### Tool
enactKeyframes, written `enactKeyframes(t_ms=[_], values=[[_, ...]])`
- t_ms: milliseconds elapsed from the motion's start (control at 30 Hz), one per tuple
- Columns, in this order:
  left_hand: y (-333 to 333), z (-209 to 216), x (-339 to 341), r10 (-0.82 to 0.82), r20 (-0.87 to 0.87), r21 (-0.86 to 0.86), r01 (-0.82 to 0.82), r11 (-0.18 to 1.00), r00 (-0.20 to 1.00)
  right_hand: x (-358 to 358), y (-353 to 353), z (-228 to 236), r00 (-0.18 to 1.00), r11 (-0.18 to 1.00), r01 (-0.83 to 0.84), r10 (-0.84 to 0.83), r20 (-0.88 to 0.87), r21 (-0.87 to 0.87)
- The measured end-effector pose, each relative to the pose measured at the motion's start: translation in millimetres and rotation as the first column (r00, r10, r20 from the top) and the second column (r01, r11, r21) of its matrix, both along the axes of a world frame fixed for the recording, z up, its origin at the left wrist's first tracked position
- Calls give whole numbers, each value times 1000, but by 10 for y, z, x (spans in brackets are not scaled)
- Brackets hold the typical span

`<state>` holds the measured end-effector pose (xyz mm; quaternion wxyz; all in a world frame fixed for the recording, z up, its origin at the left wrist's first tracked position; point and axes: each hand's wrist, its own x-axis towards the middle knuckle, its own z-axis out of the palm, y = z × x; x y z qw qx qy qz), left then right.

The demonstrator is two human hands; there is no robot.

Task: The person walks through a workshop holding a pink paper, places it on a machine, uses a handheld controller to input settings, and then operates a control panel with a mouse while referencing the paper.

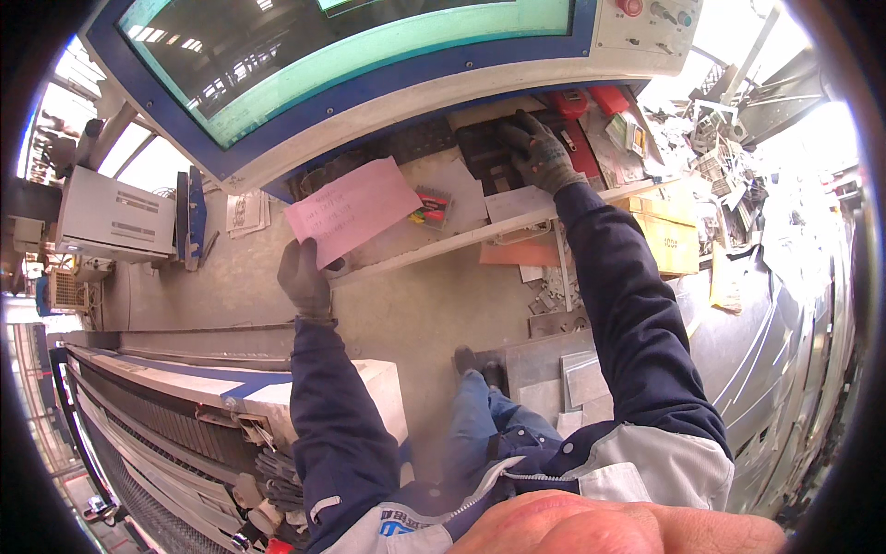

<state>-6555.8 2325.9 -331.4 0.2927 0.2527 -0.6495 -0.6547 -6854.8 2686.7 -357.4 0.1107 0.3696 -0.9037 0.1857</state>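
Note:
My left hand (305, 280), in a dark grey glove, pinches the lower left corner of a pink sheet of paper (355, 208) with handwriting on it. The sheet lies tilted over the shelf (452, 180) below a large screen. My right hand (544, 162), gloved too, reaches over a black tray or case (480, 152) on the same shelf. Its fingers stretch out over the black surface, and I see nothing held in them. Between the hands, a small clear pack with red, yellow and green pieces (431, 208) lies beside the paper.
A blue-framed machine screen (369, 74) rises at the far side, with a red button (629, 7) on its panel. Red objects (591, 100) sit behind my right hand. A cardboard box (666, 231) and piled scrap (729, 157) stand right. Slatted machinery (166, 425) is at lower left.

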Motion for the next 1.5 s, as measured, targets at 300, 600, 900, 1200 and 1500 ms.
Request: enactKeyframes(t_ms=[300, 600, 900, 1200, 1500], values=[[18, 17, 4, -4, -21, 40, 5, 999, 1000, 51, -13, 96, 980, 999, 27, -19, 199, -37], [-103, -156, 3, 3, -15, -16, -3, 1000, 1000, 55, -9, 88, 1000, 1000, -23, 23, 15, -2], [-68, -103, 5, 22, 18, 27, -23, 999, 1000, 39, -6, 123, 998, 999, -43, 44, 53, -21], [-88, -116, 3, 20, 25, -65, -18, 998, 1000, 39, -12, 62, 998, 996, -54, 51, -35, -67], [-45, -77, -5, 25, 18, -44, -25, 999, 1000, 35, -12, 94, 994, 1000, 7, -6, 106, -15]])
